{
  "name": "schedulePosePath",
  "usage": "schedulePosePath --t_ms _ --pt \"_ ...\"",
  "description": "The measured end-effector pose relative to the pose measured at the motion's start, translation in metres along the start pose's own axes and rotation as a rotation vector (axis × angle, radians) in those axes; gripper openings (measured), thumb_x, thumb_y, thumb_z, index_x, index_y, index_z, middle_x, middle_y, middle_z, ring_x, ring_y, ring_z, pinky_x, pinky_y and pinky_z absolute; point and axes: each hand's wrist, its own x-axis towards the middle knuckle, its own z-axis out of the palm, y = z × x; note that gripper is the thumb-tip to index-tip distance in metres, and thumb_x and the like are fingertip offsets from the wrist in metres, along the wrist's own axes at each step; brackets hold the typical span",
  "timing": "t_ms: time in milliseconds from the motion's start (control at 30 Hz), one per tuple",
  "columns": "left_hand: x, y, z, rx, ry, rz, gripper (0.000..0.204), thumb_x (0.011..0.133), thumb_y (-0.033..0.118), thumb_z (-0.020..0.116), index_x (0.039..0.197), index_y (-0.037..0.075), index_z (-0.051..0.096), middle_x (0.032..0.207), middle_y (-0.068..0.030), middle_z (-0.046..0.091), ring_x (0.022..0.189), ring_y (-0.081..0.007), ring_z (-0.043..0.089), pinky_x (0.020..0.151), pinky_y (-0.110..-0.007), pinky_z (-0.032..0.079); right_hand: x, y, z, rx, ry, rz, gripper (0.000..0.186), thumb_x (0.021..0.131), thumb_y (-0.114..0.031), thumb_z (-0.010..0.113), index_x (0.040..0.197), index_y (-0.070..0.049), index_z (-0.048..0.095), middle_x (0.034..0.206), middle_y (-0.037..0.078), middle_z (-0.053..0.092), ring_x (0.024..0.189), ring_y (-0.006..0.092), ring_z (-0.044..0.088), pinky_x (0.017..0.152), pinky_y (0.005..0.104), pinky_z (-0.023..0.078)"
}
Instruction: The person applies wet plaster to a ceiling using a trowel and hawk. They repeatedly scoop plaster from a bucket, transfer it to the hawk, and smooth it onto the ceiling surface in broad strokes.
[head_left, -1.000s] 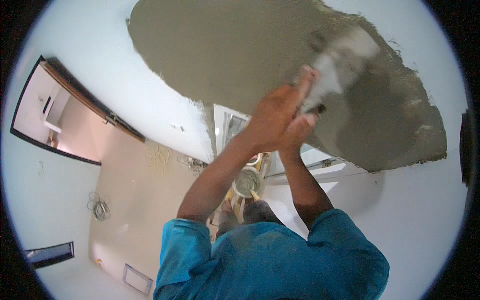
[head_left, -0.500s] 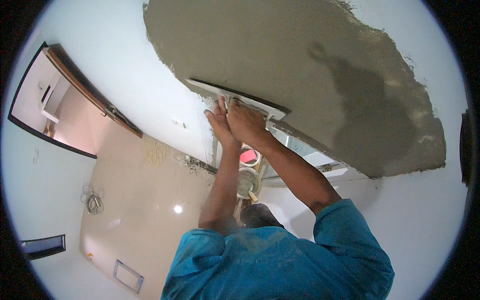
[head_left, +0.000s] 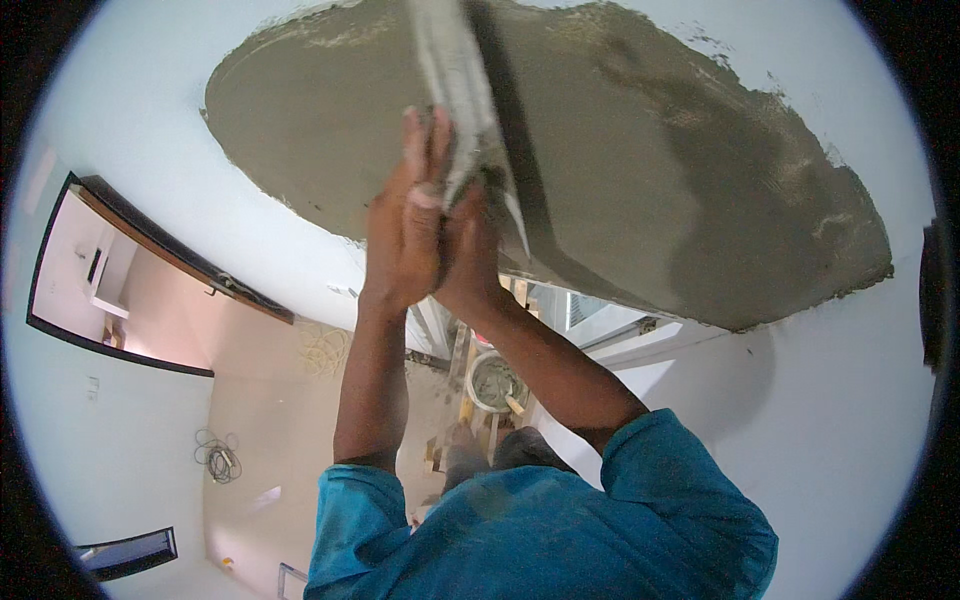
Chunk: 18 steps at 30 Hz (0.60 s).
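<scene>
A long steel trowel (head_left: pixel 465 110), blurred, stands lengthwise against a large patch of wet grey plaster (head_left: pixel 680 140) on the white wall. My right hand (head_left: pixel 466 250) grips the trowel at its lower part, with fingers partly hidden behind my left hand. My left hand (head_left: pixel 405 215) lies beside it, fingers stretched upward and resting along the trowel’s left side near its middle. Grey smears mark the trowel and fingers.
Below are a bucket of grey mix (head_left: pixel 492 375) with a yellow-handled tool, wooden planks (head_left: pixel 462 400) under my feet, and a window frame (head_left: pixel 590 310). At left are a doorway (head_left: pixel 150 280), a coiled cable (head_left: pixel 218 455) and pale cord (head_left: pixel 322 350) on the floor.
The trowel has gone from upper right, through a low near-horizontal angle, to nearly upright farther left and up. Both hands moved with it; my left hand’s fingers now reach higher.
</scene>
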Motion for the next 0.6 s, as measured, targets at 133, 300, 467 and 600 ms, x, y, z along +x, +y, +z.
schedulePosePath --t_ms 133,300,467,600 --pt "0.005 0.020 0.034 0.482 -0.135 0.257 0.069 0.094 0.046 0.034 0.144 0.000 0.024 0.120 -0.0280 0.052 0.102 -0.0423 0.055 0.090 -0.043 0.043 -0.013 0.018 -0.042 -0.102 0.090 -0.022 0.048 0.086 -0.028 0.059 0.121 0.000 0.042 0.113 0.024 0.056 0.103 0.0406 0.057 0.091 0.0482 0.042" --pt "-0.009 0.024 0.097 0.426 -0.220 0.283 0.078 0.091 0.053 0.037 0.144 -0.002 0.021 0.093 -0.0244 0.056 0.080 -0.0368 0.057 0.069 -0.041 0.048 -0.047 0.050 -0.099 0.024 0.116 0.319 0.054 0.086 -0.032 0.058 0.124 0.001 0.041 0.121 0.024 0.051 0.110 0.0377 0.053 0.093 0.0459 0.040" --pt "-0.059 -0.004 0.150 0.108 -0.308 0.166 0.086 0.090 0.059 0.035 0.145 -0.003 0.013 0.117 -0.0289 0.051 0.090 -0.0332 0.057 0.074 -0.040 0.046 -0.089 0.049 -0.184 -0.307 -0.252 0.426 0.055 0.086 -0.034 0.058 0.124 0.002 0.042 0.121 0.023 0.050 0.109 0.0363 0.054 0.091 0.0446 0.042" --pt "-0.147 -0.022 0.159 -0.429 0.035 -0.389 0.091 0.090 0.064 0.029 0.146 -0.002 0.001 0.145 -0.0233 0.028 0.117 -0.0311 0.046 0.097 -0.040 0.035 -0.112 0.046 -0.192 -0.715 -0.383 0.008 0.047 0.087 -0.033 0.059 0.117 0.002 0.047 0.109 0.024 0.057 0.098 0.0375 0.059 0.087 0.0480 0.043"
